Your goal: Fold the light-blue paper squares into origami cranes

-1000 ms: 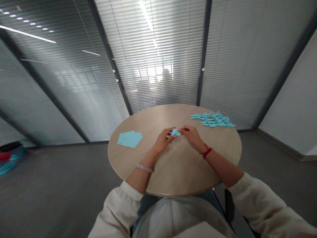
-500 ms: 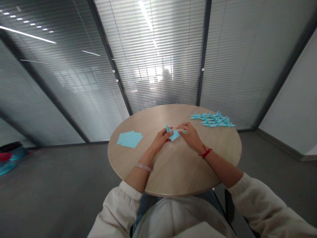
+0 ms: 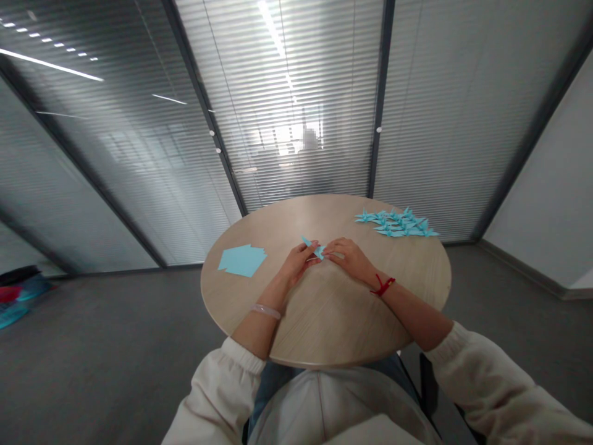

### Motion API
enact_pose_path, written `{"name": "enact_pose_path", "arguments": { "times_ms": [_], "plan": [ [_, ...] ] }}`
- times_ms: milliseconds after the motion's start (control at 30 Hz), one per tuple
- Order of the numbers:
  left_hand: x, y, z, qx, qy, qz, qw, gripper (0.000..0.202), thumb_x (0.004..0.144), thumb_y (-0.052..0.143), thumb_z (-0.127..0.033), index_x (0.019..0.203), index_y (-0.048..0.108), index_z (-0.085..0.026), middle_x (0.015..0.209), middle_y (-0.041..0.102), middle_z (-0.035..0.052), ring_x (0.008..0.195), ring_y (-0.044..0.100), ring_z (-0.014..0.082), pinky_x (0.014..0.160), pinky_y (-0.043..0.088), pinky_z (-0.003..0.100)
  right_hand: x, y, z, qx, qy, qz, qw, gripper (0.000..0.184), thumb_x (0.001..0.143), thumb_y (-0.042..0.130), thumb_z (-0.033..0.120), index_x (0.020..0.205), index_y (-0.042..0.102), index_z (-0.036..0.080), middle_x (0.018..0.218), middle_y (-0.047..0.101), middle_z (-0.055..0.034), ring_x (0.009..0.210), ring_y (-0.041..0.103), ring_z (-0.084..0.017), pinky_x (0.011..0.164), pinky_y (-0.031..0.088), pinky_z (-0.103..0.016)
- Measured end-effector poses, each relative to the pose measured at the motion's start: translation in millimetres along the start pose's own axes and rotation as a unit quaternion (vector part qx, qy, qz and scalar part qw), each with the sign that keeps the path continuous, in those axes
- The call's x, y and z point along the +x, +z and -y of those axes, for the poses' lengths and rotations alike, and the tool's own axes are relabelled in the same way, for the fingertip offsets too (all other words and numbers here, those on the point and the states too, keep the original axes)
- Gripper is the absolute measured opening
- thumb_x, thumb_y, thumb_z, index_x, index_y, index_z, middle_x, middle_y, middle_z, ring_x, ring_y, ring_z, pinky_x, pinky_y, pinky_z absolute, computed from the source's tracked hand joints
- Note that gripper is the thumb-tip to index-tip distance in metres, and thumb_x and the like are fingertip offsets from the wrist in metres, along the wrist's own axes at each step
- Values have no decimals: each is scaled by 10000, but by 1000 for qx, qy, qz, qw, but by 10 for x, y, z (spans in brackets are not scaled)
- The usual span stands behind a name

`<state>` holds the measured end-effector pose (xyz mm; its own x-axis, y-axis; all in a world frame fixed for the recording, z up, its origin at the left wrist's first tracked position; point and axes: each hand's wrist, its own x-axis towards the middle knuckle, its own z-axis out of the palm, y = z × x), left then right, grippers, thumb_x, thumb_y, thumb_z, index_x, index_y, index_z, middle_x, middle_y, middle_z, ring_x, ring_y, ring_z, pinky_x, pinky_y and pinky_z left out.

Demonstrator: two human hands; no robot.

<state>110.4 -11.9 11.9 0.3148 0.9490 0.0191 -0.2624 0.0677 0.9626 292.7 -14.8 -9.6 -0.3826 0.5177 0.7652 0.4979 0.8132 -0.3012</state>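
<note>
Round light-wood table (image 3: 324,321), centre of scene. Left part of the top: loose stack of flat light-blue paper squares (image 3: 241,260), slightly fanned. Far right of the top: cluster of folded blue paper cranes (image 3: 396,224), lying close together, some touching. Behind the table: glass partition (image 3: 301,93) with closed horizontal blinds and dark frame posts (image 3: 377,99), ceiling lights reflected in the panes. Grey carpet (image 3: 102,346) all around. Far left on the floor: red and teal items (image 3: 18,293), too blurred to identify. Right: plain white wall (image 3: 551,204) with baseboard (image 3: 523,272).
</note>
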Motion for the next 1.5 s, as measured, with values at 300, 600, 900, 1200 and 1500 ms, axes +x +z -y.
{"name": "enact_pose_path", "arguments": {
  "times_ms": [300,600,900,1200,1500],
  "plan": [
    [-56,54,-45,-8,-13,26,1000,243,818,644,-256,998,638,-93,1016,650,121,869,618,142,803,508,260,3,-55,69,73,83,-21,994,196,872,546,340,841,672,194,845,675,-60,782,622,-173,753,482,-308],
    [-61,29,-40,-2,-15,30,999,347,825,625,-358,1070,630,-111,1099,618,143,912,599,165,721,511,240,6,-20,44,198,236,-53,950,271,716,677,453,759,662,186,732,676,-23,654,612,-152,640,476,-270],
    [-77,11,-46,-1,-15,55,998,409,791,638,-449,1064,631,-145,1081,626,125,930,584,177,748,486,266,26,-75,95,342,283,-45,895,273,620,742,430,684,660,178,677,648,-1,630,572,-134,656,470,-280],
    [-58,8,-5,-26,-24,83,996,290,739,698,-284,979,631,-137,991,652,100,891,603,179,812,497,332,18,-38,-33,329,344,-181,861,332,652,674,484,762,555,195,738,584,6,668,552,-133,575,475,-245],
    [-107,72,22,5,-11,133,991,449,659,717,-116,1089,589,-118,1011,677,117,946,630,228,850,491,378,5,33,-120,306,351,-163,870,391,625,703,450,844,492,204,692,588,26,577,554,-131,499,441,-240]
  ]
}}
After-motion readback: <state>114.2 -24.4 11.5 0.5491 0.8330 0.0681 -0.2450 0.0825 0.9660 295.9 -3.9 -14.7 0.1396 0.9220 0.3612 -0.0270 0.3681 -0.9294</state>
